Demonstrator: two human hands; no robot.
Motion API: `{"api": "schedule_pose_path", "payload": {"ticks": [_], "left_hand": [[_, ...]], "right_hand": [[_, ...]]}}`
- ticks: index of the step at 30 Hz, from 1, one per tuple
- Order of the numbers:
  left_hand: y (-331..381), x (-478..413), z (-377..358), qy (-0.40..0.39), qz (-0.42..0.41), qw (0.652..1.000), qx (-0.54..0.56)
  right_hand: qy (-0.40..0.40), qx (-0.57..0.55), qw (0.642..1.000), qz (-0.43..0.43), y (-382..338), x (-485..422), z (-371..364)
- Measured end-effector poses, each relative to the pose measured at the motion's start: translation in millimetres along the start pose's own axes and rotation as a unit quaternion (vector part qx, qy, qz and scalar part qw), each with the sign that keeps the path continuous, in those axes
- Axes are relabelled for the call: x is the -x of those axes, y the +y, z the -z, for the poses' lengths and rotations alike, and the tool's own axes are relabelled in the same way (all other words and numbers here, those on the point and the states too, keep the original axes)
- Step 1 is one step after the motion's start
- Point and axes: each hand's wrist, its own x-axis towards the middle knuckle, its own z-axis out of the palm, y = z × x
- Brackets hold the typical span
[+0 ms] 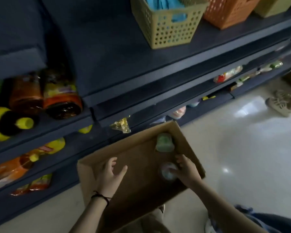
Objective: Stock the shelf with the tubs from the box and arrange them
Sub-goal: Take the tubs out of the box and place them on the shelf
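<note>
**Desk:** What is in the cardboard box [189, 149] from where you sit?

**Operator:** I count two tubs. A green tub [164, 142] lies in the far right corner, close against the wall. A pale tub [168, 171] sits nearer, along the same right side. The picture is blurred, so I cannot read either label. The rest of the box floor shows bare cardboard.

**Desk:** And the hands?

**Operator:** I see the right hand [186, 172] down inside the box, its fingers curled over the pale tub and gripping it. The left hand [110, 175] hangs over the bare bottom of the box with spread, relaxed fingers and nothing in it.

**Desk:** Where does the box stand?

**Operator:** On the floor [242, 148], just in front of the dark blue shelf [107, 56].

**Desk:** Anything on that shelf?

**Operator:** I can see a perforated yellow basket [170, 31] on the upper board, with blue contents [158, 2] I cannot make out. An orange basket [228, 12] stands just beside it. On the board to the left are dark jars [60, 96].
</note>
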Motion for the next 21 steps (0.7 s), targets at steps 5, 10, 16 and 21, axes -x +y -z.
{"api": "schedule_pose_path", "payload": {"ticks": [5, 10, 16, 21], "left_hand": [[-36.7, -37.4, -68.4, -0.048, 0.062, 0.997, -0.014], [-65.7, -67.3, -121.7, -0.097, 0.092, 0.990, -0.053], [-56.6, -115.6, -187.4, -0.141, 0.048, 0.989, -0.017], [-25.3, -171.0, -227.4, -0.121, -0.096, 0.987, -0.034]], "right_hand": [[-0.051, 0.008, 0.997, -0.054, 64.1, -51.7, -50.4], [-0.053, 0.014, 0.993, -0.107, 103.5, -94.5, -96.2], [-0.052, 0.136, 0.982, -0.118, 126.0, -130.2, -135.5], [-0.080, 0.115, 0.981, -0.132, 136.1, -151.4, -137.0]]}}
